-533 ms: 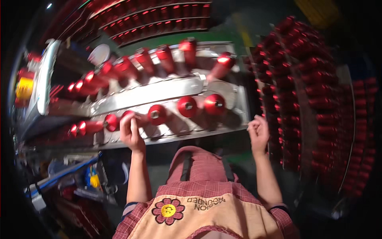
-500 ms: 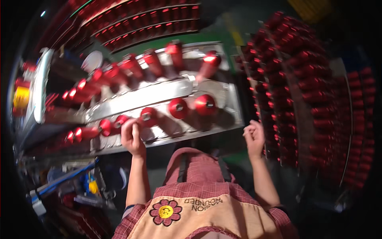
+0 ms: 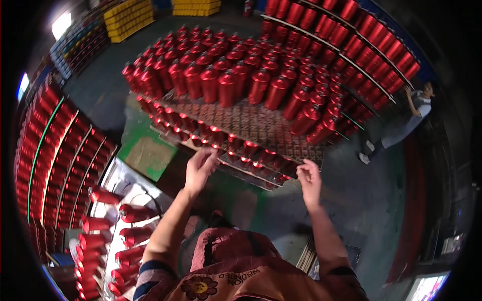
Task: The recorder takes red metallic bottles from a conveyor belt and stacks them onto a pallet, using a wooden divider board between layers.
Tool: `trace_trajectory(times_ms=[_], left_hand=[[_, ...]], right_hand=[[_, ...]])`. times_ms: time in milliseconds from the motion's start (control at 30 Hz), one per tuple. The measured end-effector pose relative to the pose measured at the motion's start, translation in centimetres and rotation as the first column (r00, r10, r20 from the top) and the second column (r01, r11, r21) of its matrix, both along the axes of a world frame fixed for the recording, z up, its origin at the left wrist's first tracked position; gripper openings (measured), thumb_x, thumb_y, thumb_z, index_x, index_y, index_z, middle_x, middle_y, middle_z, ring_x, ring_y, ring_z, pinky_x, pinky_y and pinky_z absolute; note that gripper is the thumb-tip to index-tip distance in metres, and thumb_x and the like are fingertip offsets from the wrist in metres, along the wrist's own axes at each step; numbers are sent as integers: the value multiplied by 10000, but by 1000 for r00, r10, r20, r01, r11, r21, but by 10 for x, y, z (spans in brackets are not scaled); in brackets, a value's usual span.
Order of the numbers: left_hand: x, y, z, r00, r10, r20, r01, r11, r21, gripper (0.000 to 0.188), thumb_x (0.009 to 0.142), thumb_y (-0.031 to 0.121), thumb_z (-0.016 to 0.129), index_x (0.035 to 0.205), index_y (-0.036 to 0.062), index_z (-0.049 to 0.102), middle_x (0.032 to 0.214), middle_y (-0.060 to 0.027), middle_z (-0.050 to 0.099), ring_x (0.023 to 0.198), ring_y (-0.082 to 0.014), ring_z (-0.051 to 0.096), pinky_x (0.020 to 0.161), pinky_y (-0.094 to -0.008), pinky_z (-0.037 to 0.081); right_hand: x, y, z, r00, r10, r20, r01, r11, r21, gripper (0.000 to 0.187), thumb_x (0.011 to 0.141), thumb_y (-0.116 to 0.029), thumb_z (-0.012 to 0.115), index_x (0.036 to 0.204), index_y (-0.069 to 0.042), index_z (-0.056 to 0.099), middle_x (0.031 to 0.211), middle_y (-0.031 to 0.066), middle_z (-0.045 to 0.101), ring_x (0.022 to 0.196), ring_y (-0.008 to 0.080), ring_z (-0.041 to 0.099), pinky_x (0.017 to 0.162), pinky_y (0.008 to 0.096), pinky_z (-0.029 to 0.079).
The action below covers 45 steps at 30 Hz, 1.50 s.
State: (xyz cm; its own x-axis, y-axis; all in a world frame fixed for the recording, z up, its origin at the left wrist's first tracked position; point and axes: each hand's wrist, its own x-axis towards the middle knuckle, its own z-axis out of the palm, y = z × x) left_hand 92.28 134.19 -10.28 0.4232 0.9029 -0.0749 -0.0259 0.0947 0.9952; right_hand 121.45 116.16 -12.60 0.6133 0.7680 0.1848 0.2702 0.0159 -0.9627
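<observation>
My left hand [image 3: 202, 169] hangs in the air before the near edge of a stacked load, its fingers loosely bent and apart, with nothing seen in them. Level with it to the right, my right hand [image 3: 309, 181] is also raised, fingers partly curled and apart, holding nothing visible. Just beyond both hands stand many shiny red metal cylinders [image 3: 209, 84] with narrow necks, upright on a brown perforated sheet [image 3: 241, 119]. Under that sheet, another layer of red cylinders [image 3: 249, 149] shows. A bare strip of the sheet lies along the near side.
At lower left, a shiny metal conveyor [image 3: 118, 175] bears two rows of red cylinders [image 3: 134, 213]. Tall stacks of red cylinders [image 3: 50, 155] stand at left and far right. A person [image 3: 419, 108] is on the right. Yellow stacked goods [image 3: 128, 20] are at the back.
My view has turned right, from the conveyor to the stacked load. My left hand has left the cylinders on the conveyor; both hands are now raised before the stack.
</observation>
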Motion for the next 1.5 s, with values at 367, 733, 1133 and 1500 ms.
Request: trace_trajectory(times_ms=[367,733,1133,1500], left_hand=[[292,297,-26,966,192,-171,-25,731,682,291,740,201,691,1005,84,666,1020,-130,638,916,-304,601,829,-377,489],[320,318,-9,950,-304,-76,310,875,373,345,800,165,722,1102,56,594,756,1,616,638,-74,527,604,-248,464],[338,285,-7,710,-533,-460,700,607,377,364,805,196,621,1155,105,581,854,-150,651,783,-293,648,717,-389,497],[95,87,7,996,-64,-67,88,883,461,326,804,136,701,1110,71,612,709,-55,652,616,-106,606,574,-276,476]], right_hand=[[179,101,35,811,-310,497,388,920,-58,397,792,-174,709,1152,-63,584,1147,79,593,1110,210,515,968,338,362],[235,148,11,852,-512,110,522,849,-86,165,878,-70,602,1032,-10,612,830,26,563,530,67,469,447,204,373],[192,177,29,997,-69,-16,56,907,-417,315,803,4,673,1101,-38,580,757,-52,521,636,13,448,543,169,363],[129,86,15,963,234,133,-211,964,-162,295,755,30,710,1022,-17,593,698,-20,570,553,15,492,483,185,407]])
